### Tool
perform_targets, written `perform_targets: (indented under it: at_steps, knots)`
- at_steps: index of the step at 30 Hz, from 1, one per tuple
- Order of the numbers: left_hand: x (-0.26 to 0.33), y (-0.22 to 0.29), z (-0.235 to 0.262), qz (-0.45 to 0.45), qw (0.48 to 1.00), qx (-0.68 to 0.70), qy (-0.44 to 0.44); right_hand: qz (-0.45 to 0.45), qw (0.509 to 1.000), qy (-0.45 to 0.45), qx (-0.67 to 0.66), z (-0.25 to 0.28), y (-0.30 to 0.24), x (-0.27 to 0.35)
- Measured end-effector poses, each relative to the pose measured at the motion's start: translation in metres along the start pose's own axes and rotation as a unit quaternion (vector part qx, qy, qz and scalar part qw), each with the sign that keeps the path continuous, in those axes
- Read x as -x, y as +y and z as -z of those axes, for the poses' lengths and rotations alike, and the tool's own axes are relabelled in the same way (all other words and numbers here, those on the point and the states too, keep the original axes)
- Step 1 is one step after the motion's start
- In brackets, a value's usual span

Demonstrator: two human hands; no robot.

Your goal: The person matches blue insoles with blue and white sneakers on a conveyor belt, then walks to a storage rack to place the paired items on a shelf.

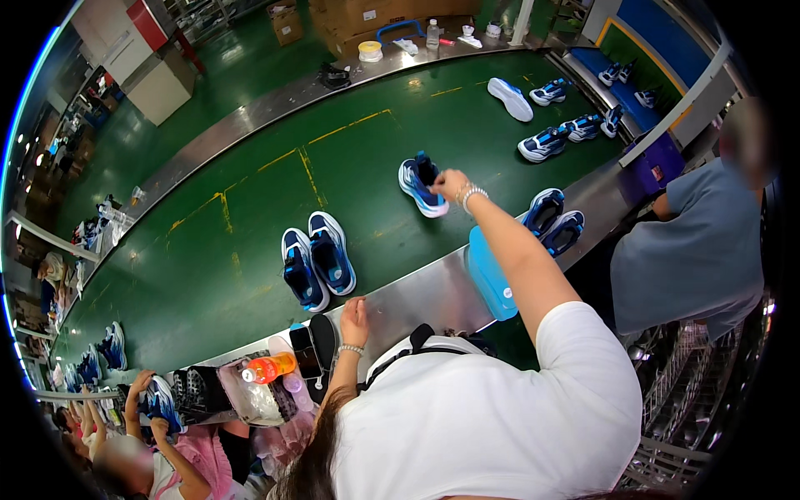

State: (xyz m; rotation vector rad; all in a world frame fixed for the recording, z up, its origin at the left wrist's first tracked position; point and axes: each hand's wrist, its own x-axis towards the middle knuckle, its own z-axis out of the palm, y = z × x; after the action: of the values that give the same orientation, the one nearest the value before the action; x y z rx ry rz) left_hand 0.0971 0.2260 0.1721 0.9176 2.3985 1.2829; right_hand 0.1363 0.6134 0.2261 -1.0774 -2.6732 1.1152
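The right grip (pixel 451 185) has its fingers drawn together on the opening of a blue-and-white shoe (pixel 408 180), which sits on the green surface (pixel 375 171) just left of the hand. The left grip (pixel 354 322) is nearer the body, its fingers loosely curled over the metal edge (pixel 423 297); whether it holds anything cannot be told.

Just beyond the left grip and to its left, a pair of similar shoes (pixel 332 252) stands side by side. Left of that grip and nearer the body are a dark phone (pixel 305 353) and an orange bottle (pixel 271 367) lying on its side.

Nearer the body than the right grip, a light blue box (pixel 490 273) lies at the metal edge; right of the hand is another pair of shoes (pixel 553 222). Farther out to the right are more shoes (pixel 542 144), one turned with its white sole (pixel 510 99) showing. A co-worker in a grey-blue top (pixel 692 246) is at the far right.
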Motion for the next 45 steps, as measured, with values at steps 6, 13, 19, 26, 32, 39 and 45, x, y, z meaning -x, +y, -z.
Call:
perform_targets:
  at_steps: [6, 13, 19, 26, 32, 39, 45]
  knots:
    - [0.022, -0.013, 0.004, 0.065, 0.998, 0.006, 0.000, 0.016, 0.998, 0.010, -0.052, 0.020, -0.047, -0.012]
    - [0.033, -0.027, -0.004, 0.064, 0.997, 0.000, -0.042, 0.015, 0.997, -0.060, -0.052, -0.013, -0.033, 0.031]
    - [0.027, -0.020, -0.018, 0.095, 0.987, 0.029, -0.125, -0.064, 0.984, 0.027, -0.167, -0.013, 0.017, 0.097]
    - [0.015, -0.019, -0.067, 0.087, 0.979, 0.064, -0.175, -0.147, 0.967, 0.061, 0.198, -0.016, 0.077, 0.214]
    - [0.000, 0.015, -0.151, 0.251, 0.875, 0.242, -0.336, -0.137, 0.959, 0.044, 0.246, -0.035, 0.085, 0.247]
    - [-0.015, 0.090, -0.235, 0.454, 0.765, 0.338, -0.308, -0.153, 0.962, 0.197, 0.108, -0.013, 0.108, 0.264]
    - [-0.017, 0.130, -0.269, 0.460, 0.799, 0.339, -0.188, -0.225, 0.970, 0.093, -0.018, -0.001, 0.206, 0.262]
